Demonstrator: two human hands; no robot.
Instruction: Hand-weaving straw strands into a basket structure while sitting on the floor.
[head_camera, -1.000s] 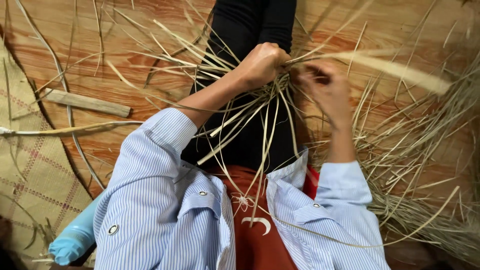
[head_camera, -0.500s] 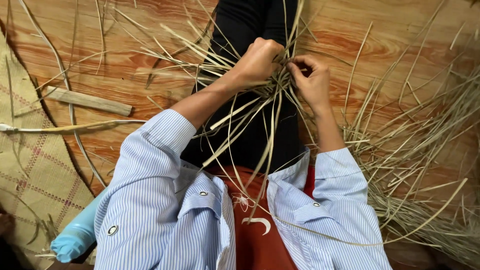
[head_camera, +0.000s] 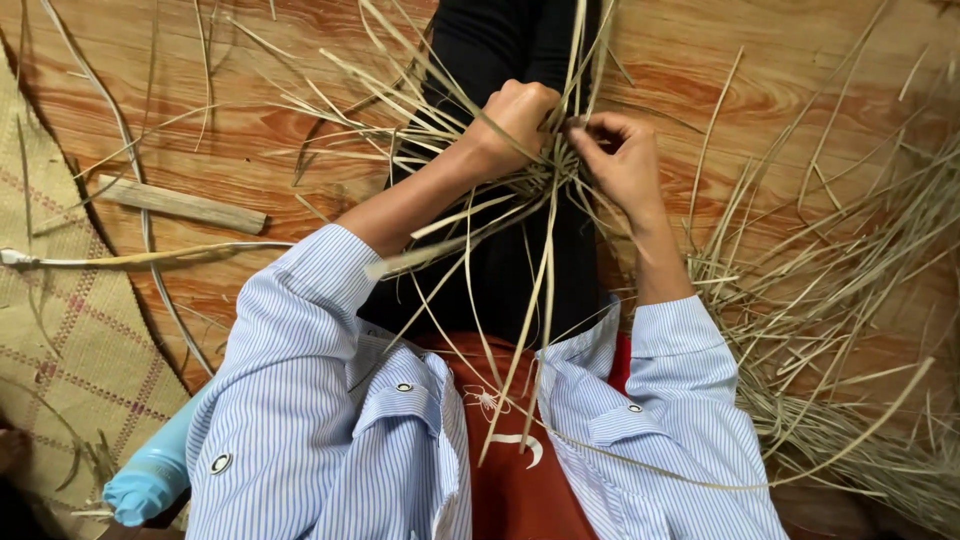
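Since the earlier frames your right hand (head_camera: 622, 160) has drawn in from the right toward the centre and now sits just beside your left hand (head_camera: 518, 122), the two meeting above your black-trousered lap (head_camera: 500, 270) in the upper middle of the frame. Your left hand has barely shifted. It is closed into a fist around the gathered centre of the bundle of pale, dry straw strips (head_camera: 540, 200), knuckles up. Your right hand pinches a strand at the same knot between thumb and fingertips, with the remaining fingers curled; both hands are clamped on the bundle.

Loose ends of the bundle fan out from the grip: some rise past the top edge of the frame, others hang down over your lap and the rust-red shirt front (head_camera: 520, 490) toward the lower centre.

A larger heap of loose straw (head_camera: 840, 330) lies on the reddish wood-grain floor (head_camera: 250, 110) along the right side of the frame. A flat, pale wooden stick (head_camera: 180, 204) lies at the left, apart from your hands. A woven straw mat with faint red lines (head_camera: 60, 350) occupies the lower left. A light blue cylindrical bottle (head_camera: 150, 478) rests at the lower left edge, partly behind your left striped sleeve (head_camera: 290, 400).
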